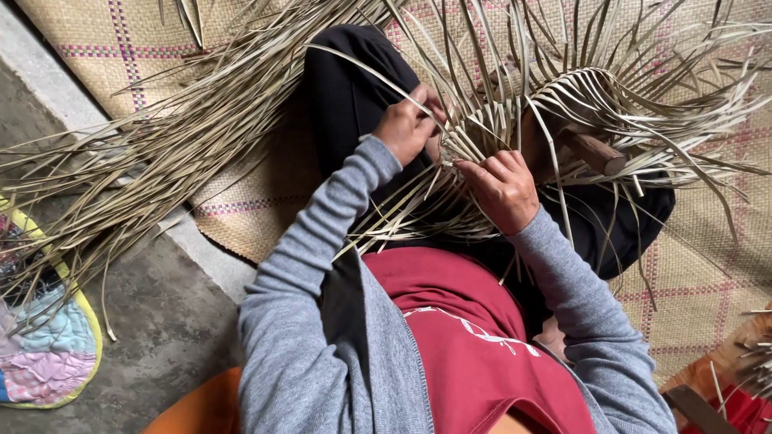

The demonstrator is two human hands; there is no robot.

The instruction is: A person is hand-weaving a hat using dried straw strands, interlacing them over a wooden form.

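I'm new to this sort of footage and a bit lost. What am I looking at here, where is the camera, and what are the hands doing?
There is one picture, taken by a camera worn on a person's head, looking down at their own lap. The person sits in grey sleeves and a red top. Their left hand and right hand both grip pale dried leaf strips that meet in a half-woven piece, loose ends fanning outward. Underneath lies a woven mat with pink lines, on a concrete floor. A bundle of loose strips lies to the left, by a patchwork cushion.
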